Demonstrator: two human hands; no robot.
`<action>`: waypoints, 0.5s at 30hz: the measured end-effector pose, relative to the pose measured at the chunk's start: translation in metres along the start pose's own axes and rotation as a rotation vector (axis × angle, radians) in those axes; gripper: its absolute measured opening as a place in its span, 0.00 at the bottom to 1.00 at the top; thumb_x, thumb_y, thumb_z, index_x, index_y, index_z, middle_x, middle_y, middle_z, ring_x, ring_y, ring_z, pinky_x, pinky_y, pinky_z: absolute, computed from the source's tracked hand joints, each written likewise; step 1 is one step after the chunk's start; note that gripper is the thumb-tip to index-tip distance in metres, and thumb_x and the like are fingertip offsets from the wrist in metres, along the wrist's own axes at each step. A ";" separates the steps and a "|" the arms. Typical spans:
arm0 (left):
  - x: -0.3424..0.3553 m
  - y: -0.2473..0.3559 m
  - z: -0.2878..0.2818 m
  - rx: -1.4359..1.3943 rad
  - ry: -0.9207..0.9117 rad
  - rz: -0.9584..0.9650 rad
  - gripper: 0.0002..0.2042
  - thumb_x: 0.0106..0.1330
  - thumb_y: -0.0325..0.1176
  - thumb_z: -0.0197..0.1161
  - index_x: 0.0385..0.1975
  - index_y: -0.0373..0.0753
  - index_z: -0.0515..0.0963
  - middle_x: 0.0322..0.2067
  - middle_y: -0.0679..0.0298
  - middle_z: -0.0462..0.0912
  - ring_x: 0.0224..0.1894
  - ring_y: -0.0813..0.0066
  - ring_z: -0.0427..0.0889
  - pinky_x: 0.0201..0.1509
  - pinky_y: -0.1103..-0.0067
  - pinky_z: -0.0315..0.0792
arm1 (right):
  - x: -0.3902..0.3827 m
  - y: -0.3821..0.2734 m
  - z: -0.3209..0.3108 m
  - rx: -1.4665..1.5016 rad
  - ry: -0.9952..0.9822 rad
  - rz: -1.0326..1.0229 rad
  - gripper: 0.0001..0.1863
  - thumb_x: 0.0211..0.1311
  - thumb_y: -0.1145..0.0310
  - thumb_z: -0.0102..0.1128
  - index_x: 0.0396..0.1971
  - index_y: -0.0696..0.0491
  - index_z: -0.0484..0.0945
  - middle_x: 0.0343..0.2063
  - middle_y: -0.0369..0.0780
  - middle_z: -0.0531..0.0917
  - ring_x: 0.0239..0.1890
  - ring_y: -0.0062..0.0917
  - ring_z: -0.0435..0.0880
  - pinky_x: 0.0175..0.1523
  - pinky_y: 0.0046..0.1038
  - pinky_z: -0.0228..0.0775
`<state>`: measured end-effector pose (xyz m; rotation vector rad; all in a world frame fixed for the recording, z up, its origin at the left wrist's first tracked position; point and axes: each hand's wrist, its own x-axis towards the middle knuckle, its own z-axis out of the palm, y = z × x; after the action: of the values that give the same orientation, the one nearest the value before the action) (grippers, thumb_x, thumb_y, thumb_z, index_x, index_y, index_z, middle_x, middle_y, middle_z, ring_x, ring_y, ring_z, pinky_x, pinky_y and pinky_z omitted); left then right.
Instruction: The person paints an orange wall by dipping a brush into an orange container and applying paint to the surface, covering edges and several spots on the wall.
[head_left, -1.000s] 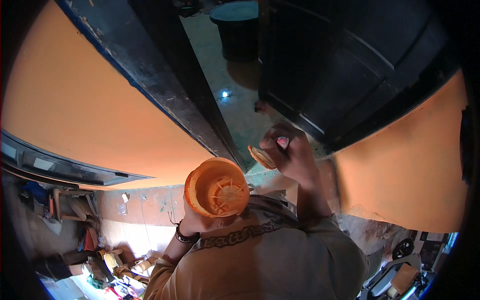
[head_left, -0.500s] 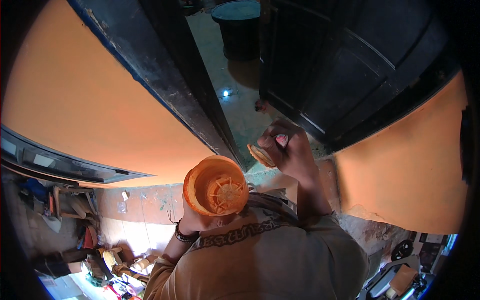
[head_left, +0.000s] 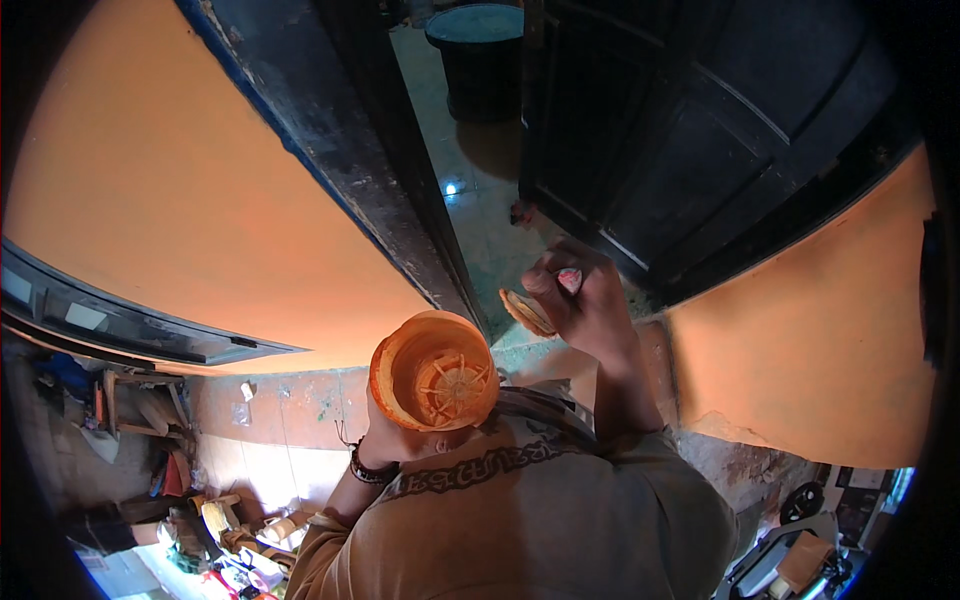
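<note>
My left hand [head_left: 388, 435], with a dark beaded bracelet at the wrist, is closed round an orange plastic tub [head_left: 384, 385] in front of my chest. The tub tilts toward me, so its inside shows a ribbed round bottom and orange smears on the wall. Farther off and to the right, my right hand [head_left: 590, 300] is closed on a flat thing that looks like a paintbrush [head_left: 525, 312]. It has a tan, crusted edge and a paler middle. A pinkish-white rounded end pokes out of the fist. The rest of it is hidden by the fingers.
A dark panelled door [head_left: 690, 130] stands ajar ahead, beside a dark door frame [head_left: 380, 160]. Beyond it is a large dark bucket [head_left: 480, 70] on a tiled floor. Orange walls [head_left: 200, 190] flank the doorway. Mixed clutter [head_left: 240, 540] lies behind at the lower left.
The door frame and left wall sit slightly farther right in the picture. Both hands keep their hold, with the right hand and its tan-edged thing shifted very slightly right.
</note>
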<state>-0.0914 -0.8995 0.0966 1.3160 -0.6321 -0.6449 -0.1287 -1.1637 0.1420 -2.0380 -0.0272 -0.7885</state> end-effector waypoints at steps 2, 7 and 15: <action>0.001 0.002 0.000 0.008 0.000 0.010 0.51 0.38 0.38 0.83 0.64 0.35 0.57 0.58 0.55 0.70 0.59 0.65 0.72 0.61 0.68 0.70 | -0.001 -0.001 0.000 -0.008 -0.002 0.011 0.15 0.58 0.61 0.65 0.20 0.57 0.79 0.20 0.42 0.75 0.19 0.32 0.77 0.24 0.30 0.64; -0.001 0.001 -0.001 -0.003 0.008 0.012 0.52 0.38 0.38 0.83 0.64 0.35 0.57 0.59 0.55 0.70 0.59 0.65 0.72 0.61 0.68 0.70 | -0.001 -0.001 0.000 -0.008 -0.005 0.002 0.16 0.59 0.61 0.65 0.20 0.58 0.78 0.19 0.42 0.75 0.18 0.33 0.77 0.24 0.30 0.64; -0.005 0.005 -0.003 0.052 0.003 0.021 0.51 0.37 0.36 0.83 0.63 0.35 0.57 0.58 0.56 0.70 0.59 0.66 0.72 0.61 0.68 0.69 | -0.004 -0.003 0.004 0.001 0.015 0.003 0.17 0.59 0.61 0.65 0.19 0.58 0.78 0.19 0.42 0.75 0.18 0.33 0.76 0.23 0.29 0.63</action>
<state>-0.0921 -0.8937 0.1009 1.3570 -0.6638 -0.6127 -0.1311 -1.1573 0.1407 -2.0309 -0.0160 -0.8016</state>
